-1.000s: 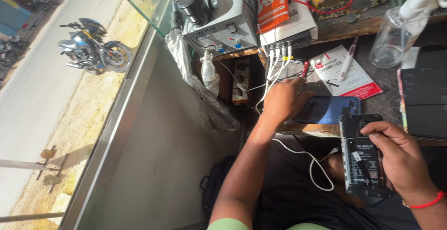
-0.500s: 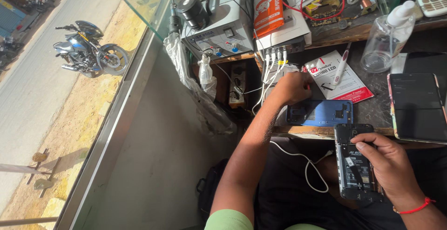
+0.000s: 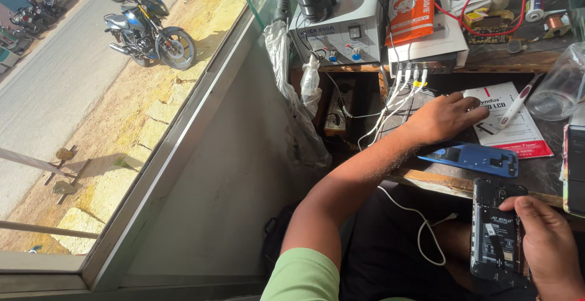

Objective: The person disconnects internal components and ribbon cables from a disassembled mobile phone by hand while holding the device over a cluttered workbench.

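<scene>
My right hand (image 3: 548, 246) grips a black phone with its back cover off (image 3: 496, 237), held over my lap at the bench's front edge. The thumb rests on the phone's inner frame. My left hand (image 3: 448, 117) reaches over the dark bench (image 3: 439, 182), fingers on a white and red printed packet (image 3: 518, 127); whether it holds anything I cannot tell. A blue phone back cover (image 3: 472, 158) lies on the bench just below that hand. A white and red pen-like tool (image 3: 517, 107) lies on the packet.
A grey bench power unit (image 3: 341, 30) with a black round part on top stands at the back, white cables (image 3: 396, 94) hanging from a box beside it. A clear plastic jar (image 3: 563, 84) lies at right. A glass window at left shows a street with a parked motorcycle (image 3: 149, 30).
My left hand moved from the cables and blue cover toward the printed packet. The view shifted; the opened phone stays in my right hand.
</scene>
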